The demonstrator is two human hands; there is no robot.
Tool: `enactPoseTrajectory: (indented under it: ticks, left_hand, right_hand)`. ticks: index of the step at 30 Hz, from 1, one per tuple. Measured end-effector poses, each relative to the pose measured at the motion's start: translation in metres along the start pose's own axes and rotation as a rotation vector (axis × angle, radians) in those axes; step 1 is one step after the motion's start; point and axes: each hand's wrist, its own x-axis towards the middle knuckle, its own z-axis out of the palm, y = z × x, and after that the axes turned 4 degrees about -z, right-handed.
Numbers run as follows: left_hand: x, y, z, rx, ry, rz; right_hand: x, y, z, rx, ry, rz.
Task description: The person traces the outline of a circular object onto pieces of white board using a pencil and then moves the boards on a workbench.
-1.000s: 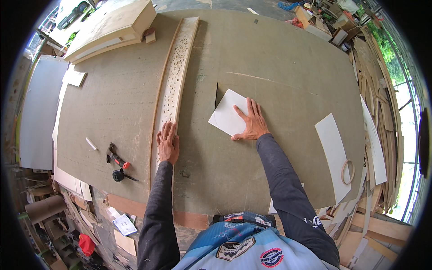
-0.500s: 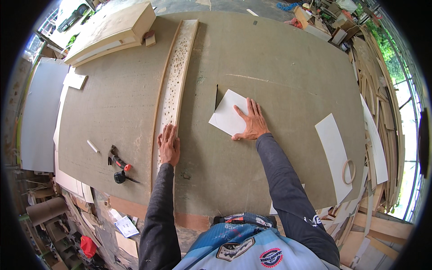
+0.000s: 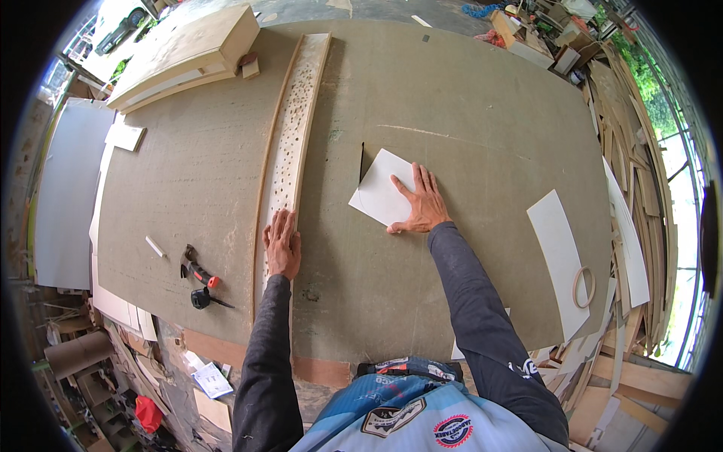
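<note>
Pressed the right hand on a flat, white, roughly square panel, with thumb and fingers spread apart over its right side and clamped on nothing. Had the panel lying askew near the middle of a broad brown-grey tabletop, with one corner toward the left edge.

Rested the left hand, with fingers nearly together, across a long, narrow, pale wooden board with brown speckles and raised sides; could not make out any curl of the fingertips around it. Had the board running from near the far edge of the tabletop toward the near edge, left of the panel and well apart from it.

Judged the step in hand to be steadying both pieces. Judged any move of the panel to call for a flat slide under the spread hand or a lift at a corner, and any move of the board to call for both hands, given its length.

Had, untouched, a black-and-red claw hammer and a black tape measure toward the near left corner.
</note>
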Motion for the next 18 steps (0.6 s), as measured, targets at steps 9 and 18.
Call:
enactPoseTrajectory:
  ticks: [9,18]
  left_hand:
    - [0.0002,0.0012,-0.0007,-0.007,0.007,0.004]
    - [-0.0001,-0.0007,0.0016,0.005,0.0,-0.001]
  right_hand:
    - [0.0018,0.0,-0.0026,0.008,-0.001,0.008]
    - [0.0072,0.0041,0.0012,-0.01,0.026,0.007]
